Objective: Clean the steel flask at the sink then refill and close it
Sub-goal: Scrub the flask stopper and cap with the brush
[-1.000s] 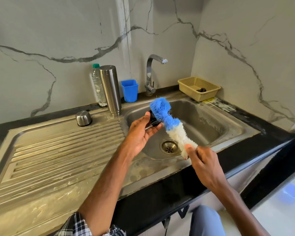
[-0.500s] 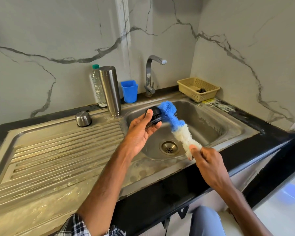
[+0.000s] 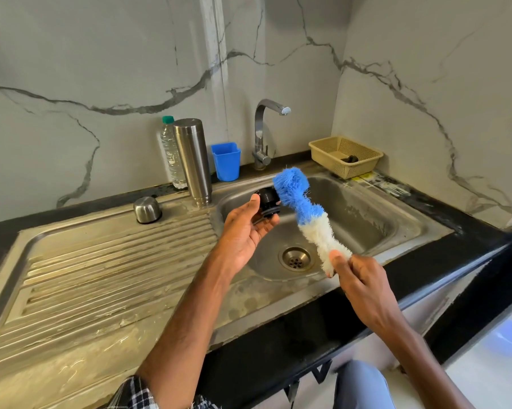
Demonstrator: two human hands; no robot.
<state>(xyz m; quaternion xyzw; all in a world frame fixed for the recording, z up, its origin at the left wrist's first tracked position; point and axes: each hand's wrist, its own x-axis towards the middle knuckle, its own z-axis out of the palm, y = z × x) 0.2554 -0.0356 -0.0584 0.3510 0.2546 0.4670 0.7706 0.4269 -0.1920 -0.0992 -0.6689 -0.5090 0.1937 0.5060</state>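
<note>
Nearest the camera, a checked sleeve (image 3: 136, 394) covers the left forearm above the black counter (image 3: 278, 349). The right hand (image 3: 363, 278) is closed round the lower end of a bottle brush (image 3: 304, 214), thumb pressed into the white bristles; the handle is hidden in the fist. The brush's long axis runs from that hand up, away and to the left, white bristles near the hand and blue ones at the far tip.

The blue tip touches a black stopper (image 3: 268, 199), which the left hand (image 3: 245, 228) holds palm-up between its thumb and curled fingers, over the left side of the sink (image 3: 366, 214). The drain (image 3: 296, 258) lies below and between the two hands.

To the left the ribbed drainboard (image 3: 101, 276) stretches out, wet and streaked. At its far edge a small steel cap (image 3: 147, 209) sits dome-up.

Just right of it, at the corner by the basin, the steel flask (image 3: 193, 162) stands upright, its long axis vertical. It seems to rest mouth down, with the narrow ringed end on the steel and the flat end on top, though this is hard to make out.

Behind it and touching it in this view stands a clear plastic bottle (image 3: 172, 154) with a green cap. A blue cup (image 3: 226, 160) stands beside the flask, its inside unseen.

The tap (image 3: 263, 134) rises behind the basin, spout pointing right. In the far corner a beige basket (image 3: 322, 152) holds one small dark object (image 3: 350, 158).
</note>
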